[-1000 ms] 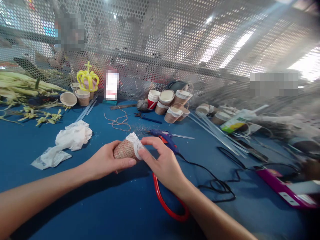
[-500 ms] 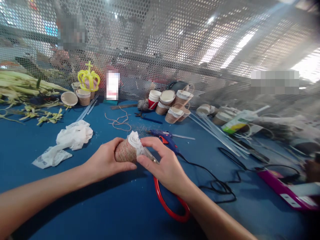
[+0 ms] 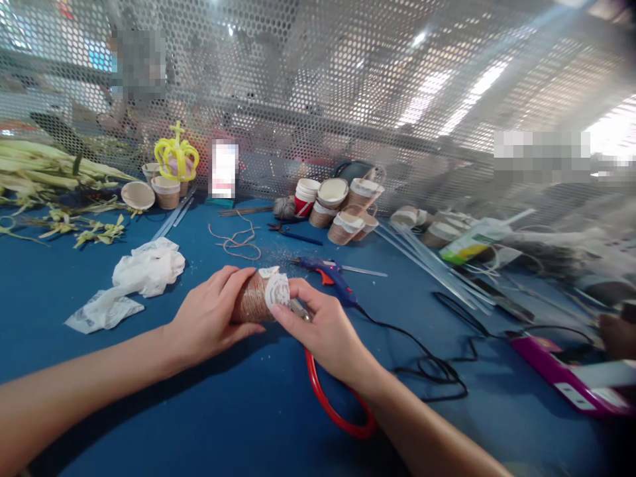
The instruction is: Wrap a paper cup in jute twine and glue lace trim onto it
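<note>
My left hand (image 3: 211,308) is wrapped around a small twine-wrapped cup (image 3: 252,298), which lies on its side above the table. White lace trim (image 3: 277,291) runs along the cup's right-hand rim. My right hand (image 3: 322,324) is closed at that rim, with thumb and forefinger pinching the lace. A pair of scissors with red handles (image 3: 318,391) shows under my right hand, its metal part visible between thumb and forefinger. Whether the hand also carries the scissors I cannot tell. Just beyond, a blue glue gun (image 3: 330,273) rests on the table.
Crumpled white lace (image 3: 149,268) lies left of my hands. Twine-wrapped cups (image 3: 342,226), a yellow crown (image 3: 176,159) and a lit phone (image 3: 223,169) stand along the mesh partition (image 3: 278,86). Clear glue sticks (image 3: 437,268), a black cord (image 3: 397,334) and a purple power strip (image 3: 556,371) are rightward.
The cup has turned in my left hand, so the lace at its rim faces differently. My left fingers have shifted over its top, and my right fingertips have moved slightly along the lace.
</note>
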Motion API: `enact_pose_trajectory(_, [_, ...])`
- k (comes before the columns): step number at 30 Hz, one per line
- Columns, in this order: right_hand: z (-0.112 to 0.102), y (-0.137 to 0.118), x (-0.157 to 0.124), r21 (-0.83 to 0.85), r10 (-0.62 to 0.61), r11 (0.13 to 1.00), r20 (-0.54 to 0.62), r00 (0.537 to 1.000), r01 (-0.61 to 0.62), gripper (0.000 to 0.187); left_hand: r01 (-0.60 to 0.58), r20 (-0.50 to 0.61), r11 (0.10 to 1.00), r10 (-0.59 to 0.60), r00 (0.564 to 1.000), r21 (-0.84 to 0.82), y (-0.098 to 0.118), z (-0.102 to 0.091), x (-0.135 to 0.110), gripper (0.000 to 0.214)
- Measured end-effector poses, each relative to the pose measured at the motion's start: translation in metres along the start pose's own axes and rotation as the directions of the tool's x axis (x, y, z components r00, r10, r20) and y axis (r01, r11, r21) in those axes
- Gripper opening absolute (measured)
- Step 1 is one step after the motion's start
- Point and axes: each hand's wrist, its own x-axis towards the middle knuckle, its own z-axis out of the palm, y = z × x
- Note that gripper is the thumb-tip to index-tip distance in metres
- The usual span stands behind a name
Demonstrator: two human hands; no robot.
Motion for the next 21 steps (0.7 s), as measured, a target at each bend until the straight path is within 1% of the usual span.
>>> enact_pose_trajectory(2, [0.001,0.002,0.0,-0.03,-0.032,0.999,-0.017,0.999,0.031,0.004,-0.01,-0.009,0.999,0.01,1.0,-0.034,0.001,-0.002,0.001,0.065])
enact_pose_trajectory(4, [0.003,0.005,0.0,-0.077,-0.12,0.99,-0.055,0.991,0.116,0.003,-0.015,-0.052,0.997,0.011,0.999,-0.077,0.003,-0.005,0.002,0.06])
enact_pose_trajectory(7, [0.006,0.008,0.002,-0.17,-0.297,0.945,-0.084,0.951,0.28,0.009,-0.004,-0.142,0.985,-0.021,0.99,-0.171,0.008,-0.011,0.003,0.034])
enact_pose_trajectory(9, [0.008,0.009,0.002,-0.224,-0.365,0.912,-0.07,0.928,0.343,0.015,0.022,-0.156,0.969,-0.062,0.986,-0.246,0.012,-0.014,0.003,0.02])
enact_pose_trajectory(12, [0.01,0.008,0.001,-0.272,-0.408,0.883,-0.044,0.912,0.382,0.018,0.074,-0.126,0.933,-0.125,0.984,-0.351,0.014,-0.014,0.003,0.015])
enact_pose_trajectory(16, [0.011,0.008,0.0,-0.298,-0.45,0.858,-0.045,0.892,0.418,0.016,0.125,-0.101,0.888,-0.188,0.977,-0.442,0.015,-0.01,0.004,0.012])
enact_pose_trajectory(19, [0.011,0.01,0.001,-0.288,-0.449,0.861,-0.047,0.892,0.418,0.014,0.088,-0.126,0.885,-0.162,0.979,-0.457,0.016,-0.009,0.003,0.011])
enact_pose_trajectory(21, [0.01,0.012,0.002,-0.271,-0.431,0.874,-0.044,0.901,0.404,0.012,0.0,-0.184,0.911,-0.083,0.979,-0.412,0.016,-0.01,0.001,0.009])
